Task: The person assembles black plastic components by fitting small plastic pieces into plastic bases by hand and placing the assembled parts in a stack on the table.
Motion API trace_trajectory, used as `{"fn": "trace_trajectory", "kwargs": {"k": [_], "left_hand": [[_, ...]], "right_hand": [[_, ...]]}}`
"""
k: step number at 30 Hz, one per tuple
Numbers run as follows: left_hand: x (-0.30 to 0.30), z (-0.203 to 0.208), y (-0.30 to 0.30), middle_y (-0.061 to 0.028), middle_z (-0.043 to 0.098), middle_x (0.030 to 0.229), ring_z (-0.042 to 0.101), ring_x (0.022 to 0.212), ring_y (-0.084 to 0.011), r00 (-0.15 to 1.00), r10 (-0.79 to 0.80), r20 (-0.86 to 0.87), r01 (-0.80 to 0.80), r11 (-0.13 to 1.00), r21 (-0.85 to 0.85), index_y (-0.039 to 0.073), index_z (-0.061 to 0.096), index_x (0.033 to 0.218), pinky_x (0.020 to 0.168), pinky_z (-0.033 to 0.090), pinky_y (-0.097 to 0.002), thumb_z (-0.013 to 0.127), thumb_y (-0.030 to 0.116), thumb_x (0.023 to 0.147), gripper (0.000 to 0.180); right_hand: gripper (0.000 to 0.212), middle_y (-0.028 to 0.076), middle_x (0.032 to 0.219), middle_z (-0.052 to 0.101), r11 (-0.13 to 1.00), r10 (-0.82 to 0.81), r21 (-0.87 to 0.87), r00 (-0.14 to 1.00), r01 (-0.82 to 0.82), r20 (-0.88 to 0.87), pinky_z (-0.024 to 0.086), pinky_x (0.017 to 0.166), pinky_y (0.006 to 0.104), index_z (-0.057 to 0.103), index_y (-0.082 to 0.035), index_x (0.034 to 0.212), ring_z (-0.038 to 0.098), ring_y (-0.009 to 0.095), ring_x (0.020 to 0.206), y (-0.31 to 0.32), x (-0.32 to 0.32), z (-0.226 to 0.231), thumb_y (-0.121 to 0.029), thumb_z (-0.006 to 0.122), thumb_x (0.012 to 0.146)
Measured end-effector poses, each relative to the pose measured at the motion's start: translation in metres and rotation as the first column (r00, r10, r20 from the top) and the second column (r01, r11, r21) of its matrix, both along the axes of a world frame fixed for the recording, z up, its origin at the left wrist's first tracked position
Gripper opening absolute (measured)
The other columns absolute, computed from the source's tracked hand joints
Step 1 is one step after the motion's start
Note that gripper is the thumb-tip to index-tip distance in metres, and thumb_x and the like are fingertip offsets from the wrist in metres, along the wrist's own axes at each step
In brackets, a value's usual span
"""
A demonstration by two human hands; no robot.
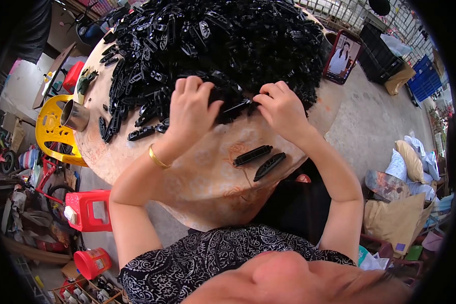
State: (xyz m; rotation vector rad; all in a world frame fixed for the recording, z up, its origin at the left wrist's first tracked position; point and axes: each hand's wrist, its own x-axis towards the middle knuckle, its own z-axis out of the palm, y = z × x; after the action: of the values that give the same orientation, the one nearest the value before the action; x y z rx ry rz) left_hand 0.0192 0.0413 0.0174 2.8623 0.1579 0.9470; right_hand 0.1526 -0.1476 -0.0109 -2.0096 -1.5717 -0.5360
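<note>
A large heap of long, narrow black plastic parts (152, 45) covers the far side of a round table (197, 177) with a patterned cloth. My left hand (191, 109) rests at the heap's near edge, its thumb apart from its bent fingers, with nothing visibly gripped. Beside it, my right hand (281, 109) has thumb and forefinger closed on the end of a long black part (235, 107) lying between the hands. The far side of that part merges with the heap. Closer to me lie two separate parts, a straight one (252, 155) and a pointed one (269, 166).
A phone (342, 57) showing a person stands upright at the table's right. To the left are a metal cup (75, 115), a yellow chair (50, 124), a red stool (88, 210) and a red bucket (92, 263). Sacks (396, 218) are piled on the right.
</note>
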Motion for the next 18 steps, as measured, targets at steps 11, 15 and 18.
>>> {"fn": "trace_trajectory", "kwargs": {"k": [11, 15, 18], "left_hand": [[0.002, -0.011, 0.007, -0.0059, 0.057, 0.091, 0.052, 0.095, -0.0262, 0.991, -0.134, -0.001, 0.134, 0.991, -0.001, 0.008, 0.058, 0.092, 0.083, 0.04, -0.0377, 0.073, 0.009, 0.069, 0.028], [0.003, -0.009, -0.002, -0.0089, 0.057, 0.09, 0.056, 0.088, -0.0274, 0.98, -0.182, 0.077, 0.195, 0.952, -0.234, 0.005, 0.058, 0.097, 0.078, 0.045, -0.0367, 0.072, 0.001, 0.07, 0.03], [0.0, -0.004, -0.006, -0.0109, 0.057, 0.09, 0.059, 0.081, -0.0266, 0.959, -0.248, 0.134, 0.281, 0.881, -0.381, 0.002, 0.057, 0.101, 0.069, 0.05, -0.0329, 0.069, -0.005, 0.071, 0.033]], "right_hand": [[0.01, 0.005, 0.079, 0.065, 0.99, 0.071, 0.132, 0.667, 0.041, -0.741, 0.048, 0.062, 0.0257, 0.062, -0.002, 0.092, 0.06, 0.013, 0.069, -0.005, 0.0, 0.001, -0.005, 0.062, 0.083], [0.017, 0.004, 0.087, 0.067, 0.988, 0.109, 0.129, 0.215, 0.082, -0.971, 0.049, 0.064, 0.0211, 0.063, 0.0, 0.103, 0.06, 0.007, 0.07, -0.012, -0.003, 0.015, -0.01, 0.062, 0.089], [0.019, 0.008, 0.09, 0.069, 0.982, 0.157, 0.17, 0.148, 0.079, -0.976, 0.049, 0.066, 0.0205, 0.063, 0.001, 0.107, 0.06, 0.007, 0.072, -0.015, -0.002, 0.013, -0.01, 0.061, 0.091]]}}
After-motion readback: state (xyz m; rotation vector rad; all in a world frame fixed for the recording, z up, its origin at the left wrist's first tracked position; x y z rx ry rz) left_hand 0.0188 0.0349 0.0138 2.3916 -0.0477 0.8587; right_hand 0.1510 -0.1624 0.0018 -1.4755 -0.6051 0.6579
